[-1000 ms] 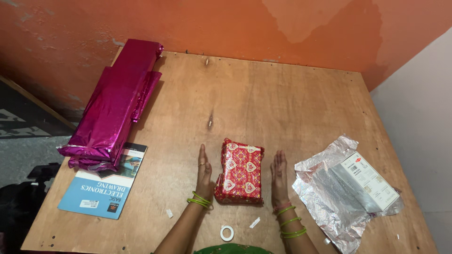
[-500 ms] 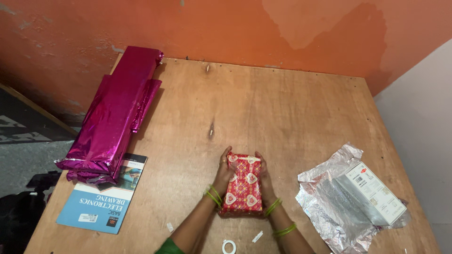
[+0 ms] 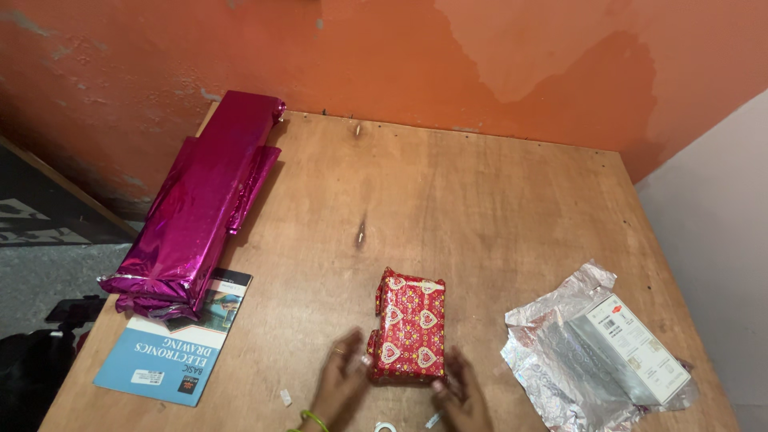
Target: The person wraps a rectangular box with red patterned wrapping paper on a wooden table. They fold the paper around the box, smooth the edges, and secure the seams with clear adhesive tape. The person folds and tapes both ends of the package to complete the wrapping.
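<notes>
Seen from above: a square tabletop of bare brown plywood (image 3: 480,208), grain and one dark knot showing, set against a mottled orange plaster wall (image 3: 384,56).

Along the left edge, a long flat stack of glossy magenta foil wrapping paper (image 3: 200,208), creased and folded, its near end overlapping a blue paperback book with a printed cover (image 3: 172,352).

At the right edge, a crumpled sheet of silver foil wrap (image 3: 552,360), wrinkled and shiny, bearing a white rectangular cardboard carton (image 3: 636,348) laid at a slant.

Near the front edge, roughly midway across, a small rectangular box wrapped in red paper patterned with gold and white hearts (image 3: 410,326), lying flat on the wood, paper folds standing up along its left side and a strip of tape across its far end.

Left hand (image 3: 342,380), blurred, fingers spread, touching the near left corner of the wrapped box, a ring on one finger and green bangles (image 3: 314,421) at the wrist. Right hand (image 3: 462,394), also blurred, fingers loosely apart, against the near right corner. Neither hand closed around the box; both pressed to its near end from either side.

Between the wrists at the bottom edge, a small white ring-shaped roll of tape (image 3: 383,428), partly cut off by the frame. Beside it, two tiny white scraps (image 3: 286,397) on the wood.
</notes>
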